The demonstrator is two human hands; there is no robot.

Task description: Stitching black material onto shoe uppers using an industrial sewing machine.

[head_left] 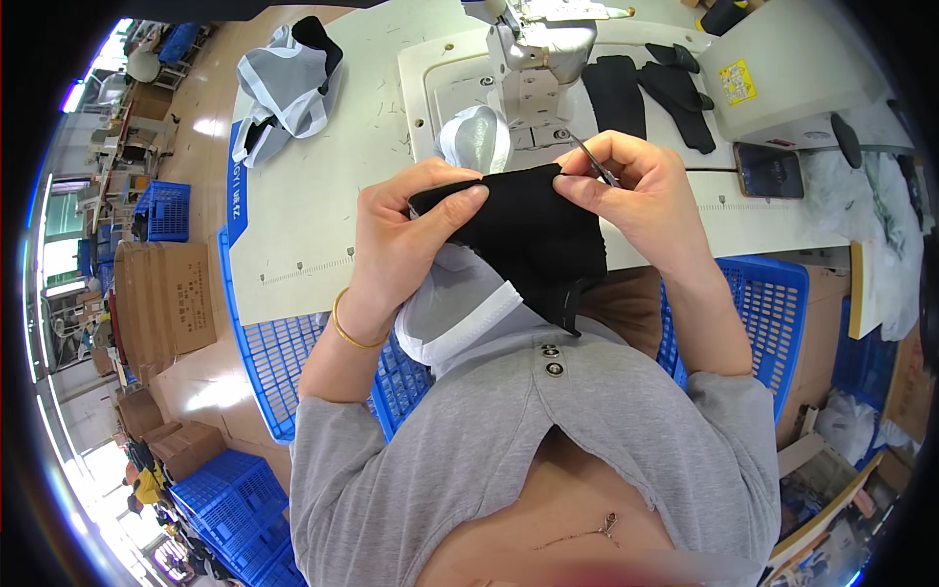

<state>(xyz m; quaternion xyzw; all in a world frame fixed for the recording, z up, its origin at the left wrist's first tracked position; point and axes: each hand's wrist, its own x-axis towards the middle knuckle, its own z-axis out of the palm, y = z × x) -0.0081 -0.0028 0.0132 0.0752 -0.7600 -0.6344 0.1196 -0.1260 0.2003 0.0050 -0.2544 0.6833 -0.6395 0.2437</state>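
Between my hands a piece of black fabric [533, 230] is stretched along its upper edge, in front of the sewing machine [543, 78]. My left hand [406, 215] pinches its upper left edge between thumb and fingers. At the upper right corner my right hand [636, 191] grips the same fabric. A thin, pointed dark metal tool [589, 157] also lies within the right hand's fingers; its exact kind is unclear. Grey-and-white fabric [455, 298] hangs below the black piece, over my lap, seemingly joined to it. Another grey-and-white part [474, 137] lies beyond, near the machine's needle area.
Black cut pieces [675, 103] lie right of the machine, with a phone [768, 171] nearer. A grey, white and black bundle [289, 83] sits at the table's far left. Blue crates [269, 357] stand under the table's front edge; cardboard boxes [166, 303] stand left.
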